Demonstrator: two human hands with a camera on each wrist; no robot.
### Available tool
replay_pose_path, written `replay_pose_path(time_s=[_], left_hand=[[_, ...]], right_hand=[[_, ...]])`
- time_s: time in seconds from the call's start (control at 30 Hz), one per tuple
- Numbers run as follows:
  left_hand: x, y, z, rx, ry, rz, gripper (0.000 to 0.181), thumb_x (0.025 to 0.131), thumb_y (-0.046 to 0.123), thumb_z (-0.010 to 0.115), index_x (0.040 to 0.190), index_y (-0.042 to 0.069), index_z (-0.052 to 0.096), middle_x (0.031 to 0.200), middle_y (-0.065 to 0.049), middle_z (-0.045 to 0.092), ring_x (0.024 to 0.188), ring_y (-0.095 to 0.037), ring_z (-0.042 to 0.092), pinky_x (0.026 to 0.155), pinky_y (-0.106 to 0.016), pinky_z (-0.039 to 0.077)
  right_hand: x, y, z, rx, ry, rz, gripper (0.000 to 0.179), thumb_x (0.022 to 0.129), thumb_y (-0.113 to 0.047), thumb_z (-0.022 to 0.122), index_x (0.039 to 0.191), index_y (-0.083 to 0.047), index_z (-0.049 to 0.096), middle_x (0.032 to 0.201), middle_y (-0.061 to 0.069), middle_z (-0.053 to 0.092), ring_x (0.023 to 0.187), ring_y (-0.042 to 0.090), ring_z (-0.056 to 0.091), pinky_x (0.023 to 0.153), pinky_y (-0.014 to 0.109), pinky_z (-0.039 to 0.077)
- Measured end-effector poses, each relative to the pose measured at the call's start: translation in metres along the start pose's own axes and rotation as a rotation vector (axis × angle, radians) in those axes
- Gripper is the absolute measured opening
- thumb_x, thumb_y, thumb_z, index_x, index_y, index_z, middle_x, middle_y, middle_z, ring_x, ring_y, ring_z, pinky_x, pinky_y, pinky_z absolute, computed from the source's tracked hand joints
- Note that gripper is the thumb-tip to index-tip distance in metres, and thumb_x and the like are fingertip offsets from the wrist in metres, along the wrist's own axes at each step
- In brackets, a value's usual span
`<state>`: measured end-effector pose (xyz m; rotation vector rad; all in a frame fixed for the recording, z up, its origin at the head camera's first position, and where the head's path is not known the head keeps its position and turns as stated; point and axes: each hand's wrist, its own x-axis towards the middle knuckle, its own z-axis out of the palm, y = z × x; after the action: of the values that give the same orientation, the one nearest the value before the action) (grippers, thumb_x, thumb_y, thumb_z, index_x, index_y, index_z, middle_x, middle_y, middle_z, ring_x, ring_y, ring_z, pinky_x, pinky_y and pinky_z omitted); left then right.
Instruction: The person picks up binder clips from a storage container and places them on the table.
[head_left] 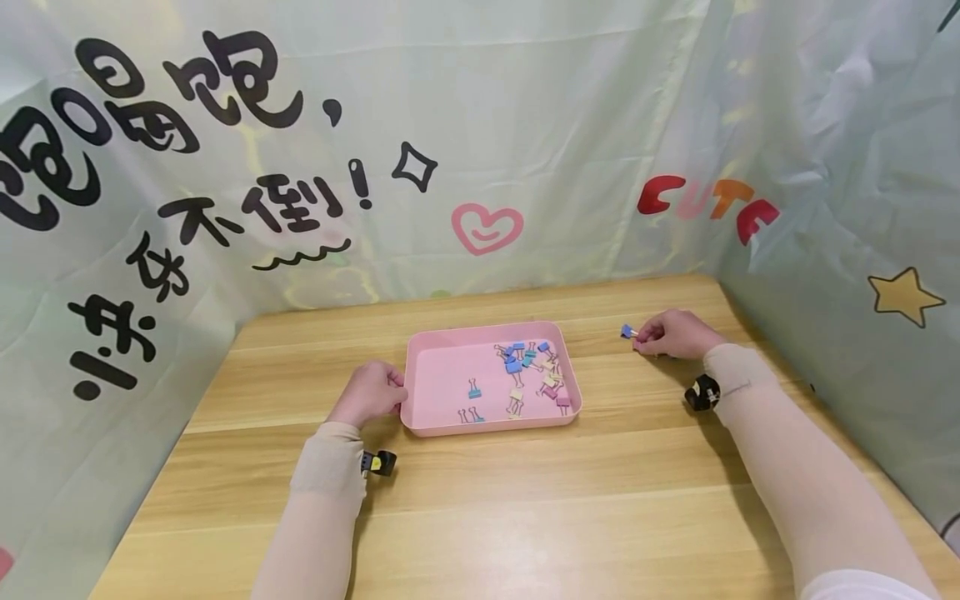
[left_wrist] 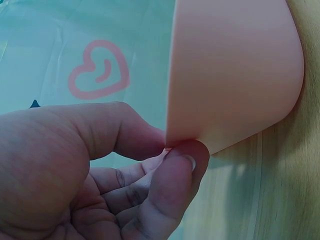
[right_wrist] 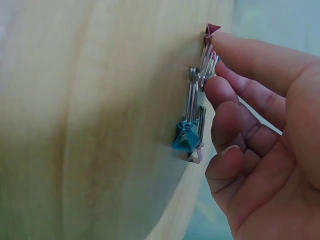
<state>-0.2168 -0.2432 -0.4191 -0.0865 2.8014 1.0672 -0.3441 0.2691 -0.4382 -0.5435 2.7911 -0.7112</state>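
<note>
My left hand (head_left: 369, 392) pinches the left rim of a pink tray (head_left: 450, 337) between thumb and fingers; up close, the left wrist view shows the tray's wall (left_wrist: 235, 65) at the fingertips. Over at the right, the curled fingers of my right hand (head_left: 678, 333) pinch at the silver handles of a blue binder clip (head_left: 627, 332). Beside those fingertips is a dark pink binder clip (right_wrist: 212, 29). A teal binder clip (right_wrist: 186, 137) and a pale lilac one (right_wrist: 195, 155) lie on the table by the curled fingers; in the head view the hand hides them.
Inside the tray, blue clips (head_left: 513, 365), yellow clips (head_left: 516, 400) and pink clips (head_left: 563, 403) crowd the right side. A few teal clips (head_left: 474, 390) lie left of them. The wooden table (head_left: 487, 508) ends at a printed curtain (head_left: 555, 167) behind and on both sides.
</note>
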Motion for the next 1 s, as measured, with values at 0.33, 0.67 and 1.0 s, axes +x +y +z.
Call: replay_pose_path(time_s=[0.33,0.67,1.0], left_hand=[[-0.001,0.001,-0.001,-0.008,0.001,0.005,0.010,0.078,0.001,0.061,0.087,-0.001,0.064,0.072,-0.008,0.063,0.058,-0.016,0.060,0.056,-0.028,0.050],[-0.002,0.002,-0.001,-0.009,0.002,0.010,0.011,0.078,0.001,0.061,0.088,-0.001,0.064,0.072,-0.007,0.064,0.058,-0.015,0.061,0.057,-0.027,0.051],[-0.003,0.003,-0.001,-0.017,-0.002,0.004,0.011,0.079,0.001,0.061,0.089,-0.002,0.064,0.074,-0.008,0.063,0.059,-0.016,0.061,0.058,-0.028,0.051]], right_hand=[[0.001,-0.022,-0.004,0.084,0.021,0.008,0.021,0.091,-0.024,0.067,0.101,-0.005,0.069,0.081,0.006,0.068,0.070,0.024,0.061,0.061,0.034,0.048],[0.035,-0.078,-0.001,0.009,0.038,-0.121,0.032,0.089,-0.030,0.069,0.110,-0.005,0.069,0.095,0.004,0.069,0.081,0.019,0.062,0.074,0.037,0.051],[0.068,-0.151,0.021,-0.054,-0.019,-0.290,0.020,0.088,-0.024,0.070,0.103,-0.011,0.073,0.085,-0.004,0.067,0.078,0.014,0.060,0.074,0.034,0.050]])
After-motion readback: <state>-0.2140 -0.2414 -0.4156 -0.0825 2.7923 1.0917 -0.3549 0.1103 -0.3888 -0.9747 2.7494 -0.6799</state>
